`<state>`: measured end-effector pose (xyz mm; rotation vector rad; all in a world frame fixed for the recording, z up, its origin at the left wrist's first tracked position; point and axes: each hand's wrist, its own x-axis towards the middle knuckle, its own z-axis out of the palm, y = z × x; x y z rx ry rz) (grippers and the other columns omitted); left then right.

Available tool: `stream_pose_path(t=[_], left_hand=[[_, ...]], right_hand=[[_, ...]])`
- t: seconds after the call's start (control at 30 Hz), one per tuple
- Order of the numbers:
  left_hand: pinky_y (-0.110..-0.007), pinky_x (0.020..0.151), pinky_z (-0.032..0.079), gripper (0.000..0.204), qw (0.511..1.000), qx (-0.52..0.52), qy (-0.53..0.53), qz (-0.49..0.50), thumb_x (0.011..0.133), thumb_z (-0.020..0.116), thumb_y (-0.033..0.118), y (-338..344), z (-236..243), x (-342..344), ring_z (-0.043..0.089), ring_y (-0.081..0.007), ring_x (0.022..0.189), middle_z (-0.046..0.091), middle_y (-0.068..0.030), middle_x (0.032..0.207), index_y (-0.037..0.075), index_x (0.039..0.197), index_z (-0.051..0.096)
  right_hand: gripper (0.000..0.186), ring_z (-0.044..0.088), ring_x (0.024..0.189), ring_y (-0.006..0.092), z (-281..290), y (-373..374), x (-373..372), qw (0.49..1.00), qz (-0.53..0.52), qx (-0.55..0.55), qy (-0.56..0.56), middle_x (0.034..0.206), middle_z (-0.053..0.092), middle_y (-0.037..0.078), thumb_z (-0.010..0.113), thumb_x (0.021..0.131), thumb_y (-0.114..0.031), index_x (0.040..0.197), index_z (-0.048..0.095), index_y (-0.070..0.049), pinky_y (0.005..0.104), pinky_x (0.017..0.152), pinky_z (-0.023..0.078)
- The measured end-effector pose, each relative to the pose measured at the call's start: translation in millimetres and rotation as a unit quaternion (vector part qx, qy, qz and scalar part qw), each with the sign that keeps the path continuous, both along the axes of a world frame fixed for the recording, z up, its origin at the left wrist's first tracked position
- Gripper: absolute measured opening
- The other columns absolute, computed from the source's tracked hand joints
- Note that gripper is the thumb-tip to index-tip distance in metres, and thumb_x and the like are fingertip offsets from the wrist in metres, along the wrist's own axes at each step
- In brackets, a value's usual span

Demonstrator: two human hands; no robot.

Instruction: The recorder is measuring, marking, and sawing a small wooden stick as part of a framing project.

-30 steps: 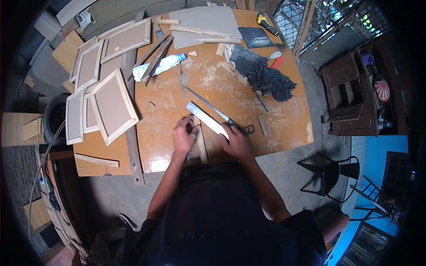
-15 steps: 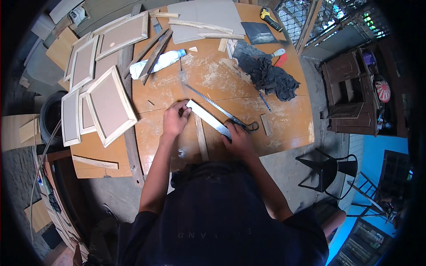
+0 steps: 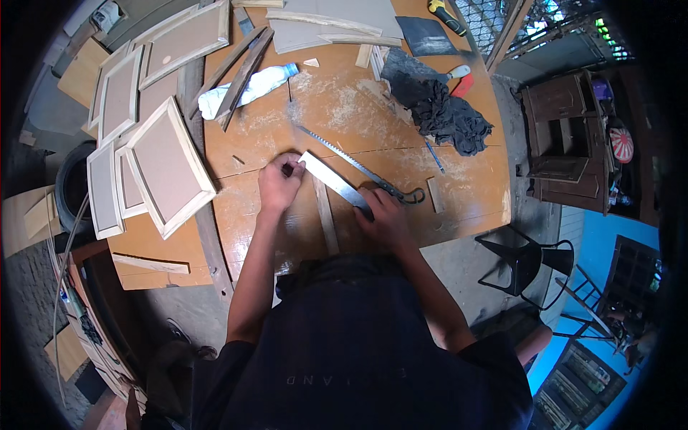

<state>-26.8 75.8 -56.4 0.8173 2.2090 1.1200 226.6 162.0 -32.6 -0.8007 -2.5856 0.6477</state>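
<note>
A flat, shiny metal strip (image 3: 331,179), much like a ruler, lies slantwise between my two hands. My left hand (image 3: 280,185) has its thumb and fingers pinched at the strip's far left end. My right hand (image 3: 385,218) is wrapped round the near right end and hides it. Below the metal strip, a thin wooden slat (image 3: 325,215) runs toward my body. Just beyond lies a hand saw (image 3: 345,157) with a toothed blade and a dark looped handle, roughly parallel to the strip and close to my right fingers.
Sawdust covers parts of the orange table (image 3: 272,143). Wooden frames with panels (image 3: 168,168) stack at left. A bottle (image 3: 251,89) lies under dark wood strips (image 3: 245,79). At right are a black cloth (image 3: 459,125), a pencil (image 3: 434,156) and a small wood piece (image 3: 436,195).
The view has shifted slightly. Both hands keep hold of the metal strip, which stays in nearly the same place over the slat; the fingers of my left hand look more curled.
</note>
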Motion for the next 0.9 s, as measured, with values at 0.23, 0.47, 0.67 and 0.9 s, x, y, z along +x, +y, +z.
stream_pose_path(t=[0.23,0.47,0.67,0.9], left_hand=[[-0.028,0.067,0.052,0.019,0.997,0.044,-0.05,0.032,0.09,0.075,0.009,0,0,0,0.062,-0.0105,0.067,0.071,-0.0051,0.078,0.002,0.108,0.074],[-0.028,0.065,0.051,0.022,0.996,0.052,-0.04,0.055,0.089,0.076,0.01,0,7,-1,0.059,-0.0107,0.065,0.068,-0.0049,0.076,0.002,0.109,0.073],[-0.029,0.066,0.052,0.027,0.998,0.024,0.024,0.059,0.087,0.078,0.011,-3,16,1,0.06,-0.0147,0.064,0.068,-0.0064,0.078,0.002,0.112,0.073],[-0.037,0.083,0.055,0.044,0.991,0.016,0.133,0.026,0.083,0.081,0.012,-4,24,2,0.065,-0.0277,0.092,0.065,-0.0139,0.107,0.006,0.125,0.069]], right_hand=[[0.04,0.068,0.091,0.0286,-5,2,-8,0.999,0.01,0.026,0.036,0.102,0.066,0.01,0.079,0.079,-0.021,0.116,0.07,-0.007,0.0403,0.078,0.057],[0.038,0.068,0.09,0.0274,-7,7,-22,0.997,0.016,0.038,0.068,0.101,0.067,0.009,0.078,0.078,-0.019,0.113,0.072,-0.005,0.0393,0.078,0.058],[0.037,0.069,0.087,0.0279,-3,9,-29,0.995,0.029,0.043,0.082,0.1,0.069,0.01,0.08,0.078,-0.018,0.113,0.073,-0.006,0.038,0.078,0.058],[0.038,0.068,0.089,0.0293,-7,9,-37,0.996,0.027,0.048,0.065,0.102,0.068,0.011,0.078,0.079,-0.019,0.113,0.073,-0.004,0.0395,0.08,0.058]])
